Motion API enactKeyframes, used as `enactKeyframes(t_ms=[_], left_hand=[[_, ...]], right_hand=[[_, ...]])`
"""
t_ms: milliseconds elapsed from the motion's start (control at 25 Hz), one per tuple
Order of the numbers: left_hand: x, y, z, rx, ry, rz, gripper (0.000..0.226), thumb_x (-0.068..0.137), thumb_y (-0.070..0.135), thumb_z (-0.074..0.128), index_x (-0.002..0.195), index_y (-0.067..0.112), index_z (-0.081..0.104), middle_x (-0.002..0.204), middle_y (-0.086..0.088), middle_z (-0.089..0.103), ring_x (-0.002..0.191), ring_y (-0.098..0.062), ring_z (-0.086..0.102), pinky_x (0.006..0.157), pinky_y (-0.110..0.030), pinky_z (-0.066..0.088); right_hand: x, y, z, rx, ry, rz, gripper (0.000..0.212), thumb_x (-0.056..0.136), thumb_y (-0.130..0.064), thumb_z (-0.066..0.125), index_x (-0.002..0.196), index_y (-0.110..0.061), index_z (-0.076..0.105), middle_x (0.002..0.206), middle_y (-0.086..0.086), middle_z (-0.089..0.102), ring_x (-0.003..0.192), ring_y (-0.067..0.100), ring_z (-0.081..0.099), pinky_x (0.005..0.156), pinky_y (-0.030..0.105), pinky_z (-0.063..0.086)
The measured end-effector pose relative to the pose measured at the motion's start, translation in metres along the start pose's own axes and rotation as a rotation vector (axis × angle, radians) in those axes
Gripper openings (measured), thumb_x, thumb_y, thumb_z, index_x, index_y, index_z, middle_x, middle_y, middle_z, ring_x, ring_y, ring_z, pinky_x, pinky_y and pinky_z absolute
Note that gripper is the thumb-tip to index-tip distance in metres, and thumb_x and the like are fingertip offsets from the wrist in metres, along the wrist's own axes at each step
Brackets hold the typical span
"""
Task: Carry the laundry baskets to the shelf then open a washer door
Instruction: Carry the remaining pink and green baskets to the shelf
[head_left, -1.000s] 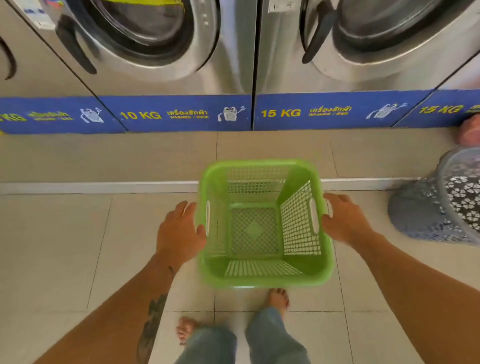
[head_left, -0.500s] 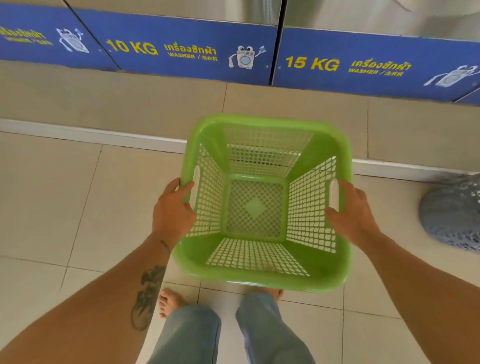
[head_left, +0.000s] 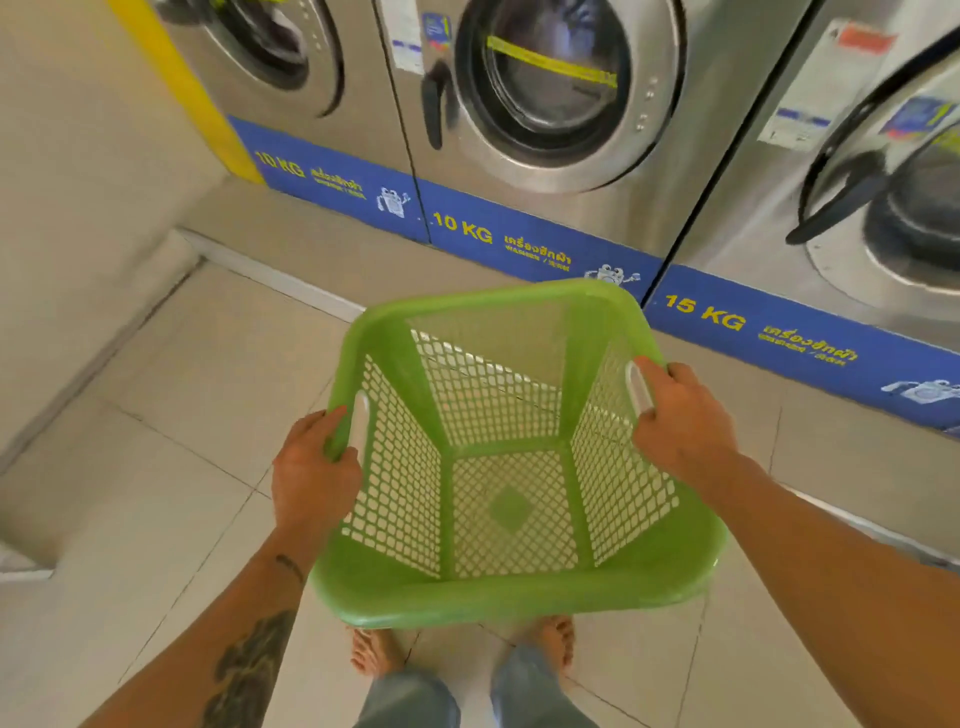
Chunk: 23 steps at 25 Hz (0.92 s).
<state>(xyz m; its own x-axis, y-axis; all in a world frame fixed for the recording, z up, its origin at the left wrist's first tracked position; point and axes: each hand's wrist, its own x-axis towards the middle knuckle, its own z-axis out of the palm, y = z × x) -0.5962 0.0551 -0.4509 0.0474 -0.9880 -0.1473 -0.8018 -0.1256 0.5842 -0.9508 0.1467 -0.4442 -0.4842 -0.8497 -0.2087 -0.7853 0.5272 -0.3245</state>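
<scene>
Green plastic, the empty laundry basket (head_left: 511, 467) hangs above the floor (head_left: 156, 441), before the washers (head_left: 545, 104). The left hand (head_left: 311, 478) clasps one rim handle, the right hand (head_left: 680, 421) the other, likely keeping it level for carrying.

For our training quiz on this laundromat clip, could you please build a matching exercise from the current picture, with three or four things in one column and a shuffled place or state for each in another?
Things:
1. green basket
2. left hand
3. right hand
4. washer door

Places or states:
A. closed, above a 10 KG label
B. grips the basket's right rim
C. empty, held up over the floor tiles
D. grips the basket's left rim

Pairs: 1-C, 2-D, 3-B, 4-A
</scene>
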Motion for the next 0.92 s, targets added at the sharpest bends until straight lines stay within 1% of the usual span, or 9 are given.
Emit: enactKeyframes(t_ms=[80, 120, 240, 280, 440, 560, 640, 800, 920], left_hand=[[-0.012, -0.019, -0.055, -0.041, 0.079, -0.079, 0.052, 0.083, 0.009, 0.061, 0.131, 0.027, 0.059, 0.131, 0.007, 0.053, 0.077, -0.004, 0.051, 0.059, -0.007, 0.032], [-0.019, -0.031, -0.081, -0.071, 0.121, -0.103, 0.051, 0.082, 0.01, 0.062, 0.13, 0.027, 0.06, 0.128, 0.007, 0.055, 0.078, -0.005, 0.053, 0.062, -0.008, 0.036], [-0.046, -0.081, -0.158, -0.132, 0.246, -0.156, 0.049, 0.079, 0.016, 0.066, 0.126, 0.03, 0.063, 0.12, 0.007, 0.058, 0.092, -0.016, 0.06, 0.082, -0.026, 0.048], [-0.058, -0.102, -0.186, -0.142, 0.295, -0.179, 0.049, 0.078, 0.018, 0.067, 0.125, 0.031, 0.064, 0.12, 0.005, 0.059, 0.093, -0.018, 0.061, 0.084, -0.03, 0.049], [-0.112, -0.187, -0.288, -0.199, 0.451, -0.284, 0.049, 0.076, 0.017, 0.067, 0.123, 0.034, 0.065, 0.12, 0.0, 0.061, 0.079, -0.016, 0.064, 0.071, -0.029, 0.051], [-0.169, -0.262, -0.371, -0.203, 0.588, -0.373, 0.048, 0.077, 0.016, 0.068, 0.122, 0.033, 0.066, 0.118, -0.001, 0.064, 0.068, -0.012, 0.061, 0.06, -0.026, 0.048], [-0.21, -0.306, -0.418, -0.196, 0.668, -0.42, 0.046, 0.077, 0.018, 0.069, 0.121, 0.032, 0.067, 0.117, -0.004, 0.065, 0.067, -0.012, 0.06, 0.06, -0.025, 0.047], [-0.302, -0.387, -0.498, -0.183, 0.877, -0.542, 0.044, 0.076, 0.023, 0.071, 0.119, 0.031, 0.069, 0.119, -0.003, 0.066, 0.093, -0.024, 0.063, 0.086, -0.035, 0.051], [-0.364, -0.433, -0.542, -0.173, 1.032, -0.633, 0.04, 0.078, 0.024, 0.069, 0.118, 0.029, 0.069, 0.123, 0.002, 0.063, 0.102, -0.022, 0.061, 0.093, -0.04, 0.05]], right_hand=[[-0.002, -0.054, -0.022, -0.043, -0.012, -0.126, 0.065, 0.076, -0.008, 0.05, 0.138, -0.023, 0.041, 0.123, 0.013, 0.048, 0.106, 0.04, 0.055, 0.082, 0.048, 0.048], [-0.003, -0.081, -0.03, -0.051, -0.011, -0.201, 0.063, 0.075, -0.008, 0.05, 0.136, -0.021, 0.042, 0.124, 0.013, 0.048, 0.107, 0.041, 0.055, 0.082, 0.048, 0.049], [-0.017, -0.164, -0.041, -0.08, 0.012, -0.427, 0.06, 0.076, -0.007, 0.05, 0.134, -0.018, 0.045, 0.126, 0.013, 0.048, 0.11, 0.04, 0.054, 0.082, 0.048, 0.05], [-0.027, -0.198, -0.041, -0.087, 0.019, -0.499, 0.06, 0.076, -0.007, 0.05, 0.134, -0.018, 0.046, 0.126, 0.013, 0.049, 0.11, 0.039, 0.054, 0.082, 0.048, 0.05], [-0.086, -0.33, -0.024, -0.073, 0.019, -0.722, 0.059, 0.075, -0.01, 0.048, 0.134, -0.019, 0.047, 0.125, 0.011, 0.051, 0.113, 0.037, 0.054, 0.087, 0.048, 0.05], [-0.16, -0.432, 0.001, -0.06, -0.01, -0.832, 0.06, 0.077, -0.013, 0.049, 0.136, -0.022, 0.046, 0.131, 0.01, 0.051, 0.118, 0.035, 0.052, 0.093, 0.046, 0.048], [-0.21, -0.494, 0.019, -0.049, -0.025, -0.924, 0.059, 0.076, -0.015, 0.05, 0.134, -0.023, 0.048, 0.13, 0.009, 0.053, 0.117, 0.034, 0.054, 0.094, 0.045, 0.048], [-0.314, -0.616, 0.057, -0.011, -0.077, -1.155, 0.049, 0.083, -0.019, 0.054, 0.132, -0.025, 0.051, 0.128, 0.007, 0.058, 0.113, 0.031, 0.057, 0.089, 0.042, 0.051], [-0.389, -0.696, 0.087, -0.03, -0.157, -1.316, 0.057, 0.084, -0.015, 0.053, 0.14, -0.023, 0.045, 0.135, 0.006, 0.054, 0.118, 0.03, 0.053, 0.092, 0.043, 0.049]])
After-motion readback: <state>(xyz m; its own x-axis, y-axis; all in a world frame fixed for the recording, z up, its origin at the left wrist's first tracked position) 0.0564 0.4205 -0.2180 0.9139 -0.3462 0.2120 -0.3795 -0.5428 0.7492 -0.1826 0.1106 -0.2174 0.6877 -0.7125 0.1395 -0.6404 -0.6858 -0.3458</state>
